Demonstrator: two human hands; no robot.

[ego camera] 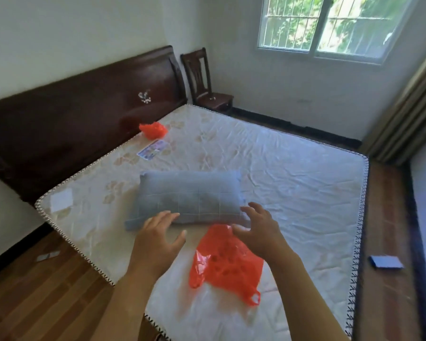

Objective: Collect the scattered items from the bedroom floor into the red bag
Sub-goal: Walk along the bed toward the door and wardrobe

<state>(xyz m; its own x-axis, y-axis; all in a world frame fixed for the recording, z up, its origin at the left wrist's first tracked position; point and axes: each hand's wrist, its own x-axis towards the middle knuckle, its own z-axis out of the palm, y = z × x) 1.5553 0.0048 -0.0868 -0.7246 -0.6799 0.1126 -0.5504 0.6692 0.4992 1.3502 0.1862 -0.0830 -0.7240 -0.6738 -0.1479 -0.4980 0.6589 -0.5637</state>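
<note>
Red bag lies flat on the mattress, just before the grey pillow. Left hand and right hand hover over it, fingers spread, empty. Risk: thin plastic slips or stays closed; blue item and card on the floor are missed.

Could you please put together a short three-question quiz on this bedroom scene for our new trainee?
1. True or false: the left hand is gripping the grey pillow.
2. Where does the flat red bag lie? A) on the mattress B) on the wooden chair C) on the floor
3. What colour is the flat item on the floor right of the bed?

Key:
1. False; both it and the right hand are open, fingers spread, holding nothing.
2. A
3. Blue
</note>
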